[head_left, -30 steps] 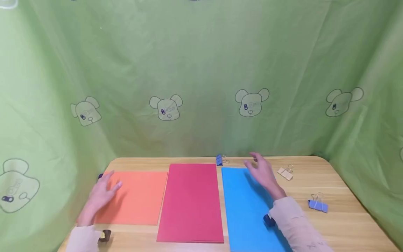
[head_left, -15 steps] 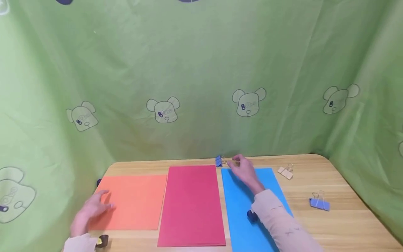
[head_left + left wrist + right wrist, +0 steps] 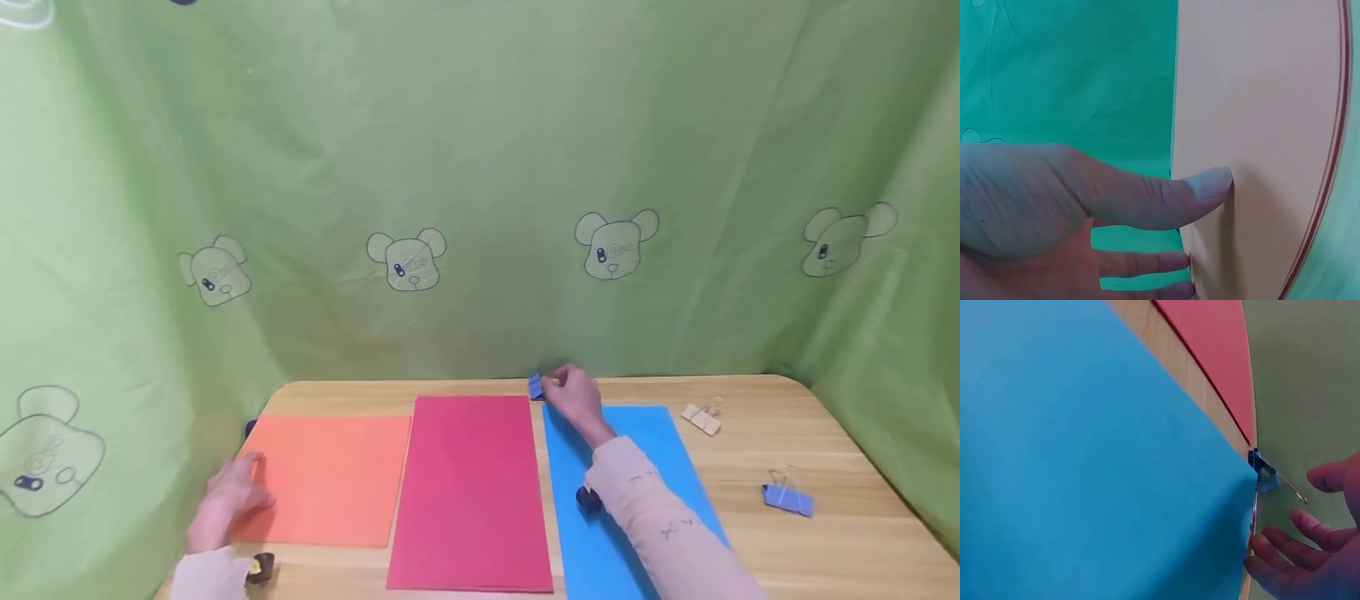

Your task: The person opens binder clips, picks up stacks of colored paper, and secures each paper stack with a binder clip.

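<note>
At the table's back edge, my right hand (image 3: 579, 398) reaches a blue binder clip (image 3: 536, 387). In the right wrist view, thumb and forefinger stand apart on either side of the wire handle of the binder clip (image 3: 1268, 481), without visible contact. Blue paper (image 3: 667, 454) lies under my right forearm. My left hand (image 3: 229, 498) is at the left edge of the orange paper (image 3: 330, 479). In the left wrist view its thumb extends over the sheet, and straight fingers of the hand (image 3: 1047, 203) meet the edge. Red paper (image 3: 471, 492) lies between the orange and blue.
A cream binder clip (image 3: 702, 419) and a blue-violet binder clip (image 3: 787, 499) lie on the wooden table (image 3: 847, 550) at the right. A green curtain (image 3: 480, 317) hangs round the back and sides. Something dark (image 3: 251, 427) shows at the orange paper's far left corner.
My right hand has moved left from above the blue paper to the blue binder clip. My left hand has come down and nearer to me along the orange paper's left edge.
</note>
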`<state>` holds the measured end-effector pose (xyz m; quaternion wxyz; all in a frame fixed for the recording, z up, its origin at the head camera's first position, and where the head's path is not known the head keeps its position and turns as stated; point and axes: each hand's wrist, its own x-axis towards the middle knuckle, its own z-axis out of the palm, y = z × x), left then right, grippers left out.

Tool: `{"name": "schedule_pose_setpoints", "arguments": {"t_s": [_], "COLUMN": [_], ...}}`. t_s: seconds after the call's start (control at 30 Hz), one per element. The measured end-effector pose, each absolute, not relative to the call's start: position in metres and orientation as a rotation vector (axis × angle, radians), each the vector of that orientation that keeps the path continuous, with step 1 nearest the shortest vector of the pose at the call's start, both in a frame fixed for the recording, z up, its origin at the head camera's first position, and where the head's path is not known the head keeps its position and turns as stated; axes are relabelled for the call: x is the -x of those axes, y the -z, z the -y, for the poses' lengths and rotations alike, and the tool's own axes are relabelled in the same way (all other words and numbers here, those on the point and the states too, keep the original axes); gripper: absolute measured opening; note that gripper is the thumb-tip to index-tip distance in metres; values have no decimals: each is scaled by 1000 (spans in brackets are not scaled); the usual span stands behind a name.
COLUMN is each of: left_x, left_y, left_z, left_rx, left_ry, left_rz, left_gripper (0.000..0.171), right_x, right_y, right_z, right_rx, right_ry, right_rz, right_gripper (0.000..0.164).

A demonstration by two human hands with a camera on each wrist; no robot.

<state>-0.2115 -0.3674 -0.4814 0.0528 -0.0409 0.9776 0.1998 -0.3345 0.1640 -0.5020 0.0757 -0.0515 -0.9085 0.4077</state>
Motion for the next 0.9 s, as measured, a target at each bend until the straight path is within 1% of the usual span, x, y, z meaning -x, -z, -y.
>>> {"name": "schedule_pose_setpoints", "arguments": {"t_s": [0.27,0.67,0.9], "left_x": [213,202,206], "left_y": [473,473,475], "left_z": [368,369,369], "left_rx": [207,326,358], "left_ry": [-648,-649,-678], "left_rz": [-2928,-2878,-2876], "left_gripper": [79,80,91], "right_x": [346,352,349], "right_y": [495,498,492], "right_z": [-159,-155,-157], "right_rx": [264,316,285], "right_ry": [-1183,-1203,-1332], "right_rz": [2695,2728,2645], "right_gripper": [30,27,26]}}
